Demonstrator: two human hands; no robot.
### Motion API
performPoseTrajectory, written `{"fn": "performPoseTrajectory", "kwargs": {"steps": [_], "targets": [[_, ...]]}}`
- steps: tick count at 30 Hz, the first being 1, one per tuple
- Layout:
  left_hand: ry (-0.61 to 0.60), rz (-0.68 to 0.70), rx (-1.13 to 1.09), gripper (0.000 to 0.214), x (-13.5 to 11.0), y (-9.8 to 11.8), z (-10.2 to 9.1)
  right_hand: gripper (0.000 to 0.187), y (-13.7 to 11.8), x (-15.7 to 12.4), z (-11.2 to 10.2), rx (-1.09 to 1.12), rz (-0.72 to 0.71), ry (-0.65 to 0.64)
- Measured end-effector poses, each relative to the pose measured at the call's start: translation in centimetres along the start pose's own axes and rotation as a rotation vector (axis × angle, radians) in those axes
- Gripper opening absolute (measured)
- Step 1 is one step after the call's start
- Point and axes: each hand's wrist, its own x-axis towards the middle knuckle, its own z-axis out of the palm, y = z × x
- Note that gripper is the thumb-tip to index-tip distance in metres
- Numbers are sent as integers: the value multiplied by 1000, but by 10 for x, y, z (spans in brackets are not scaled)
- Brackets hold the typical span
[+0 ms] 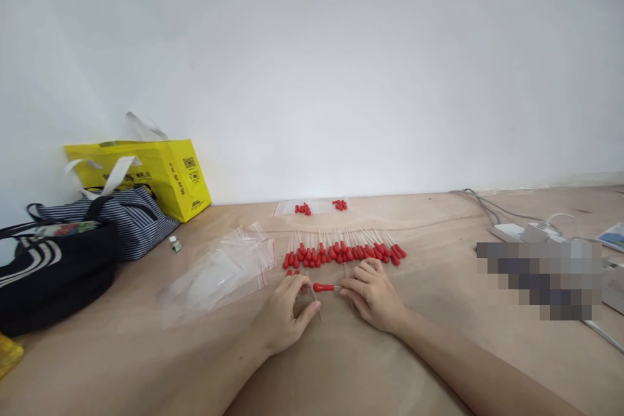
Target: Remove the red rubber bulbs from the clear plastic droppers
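Note:
My right hand (373,296) is closed on a glass dropper with a red rubber bulb (323,287); the bulb points left toward my other hand. At my left hand (287,312), the thumb and fingers curve around a thin clear glass tube (320,316), whose upper part is partly hidden. Just beyond both hands lies a row of red-bulbed droppers (341,252), with their clear tubes pointing to the wall. A pair of red bulbs (292,272) shows right behind my left fingers.
Clear zip bags (229,270) are spread to the left. Near the wall lies another plastic bag (319,207) with loose red bulbs on it. A small bottle (175,244), a striped bag (141,221), a black bag (63,273) and a yellow bag (188,175) stand left. Right are a power strip (509,232) and cables.

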Motion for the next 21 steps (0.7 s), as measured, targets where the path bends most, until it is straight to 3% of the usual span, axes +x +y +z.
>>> {"fn": "performPoseTrajectory", "kwargs": {"steps": [11,21], "targets": [[-21,1,110,27,3,3,6,18,-1,-1,-2,36,20,-55],[67,238,218,16,10,5,18,22,-11,2,0,10,-62,-30]]}}
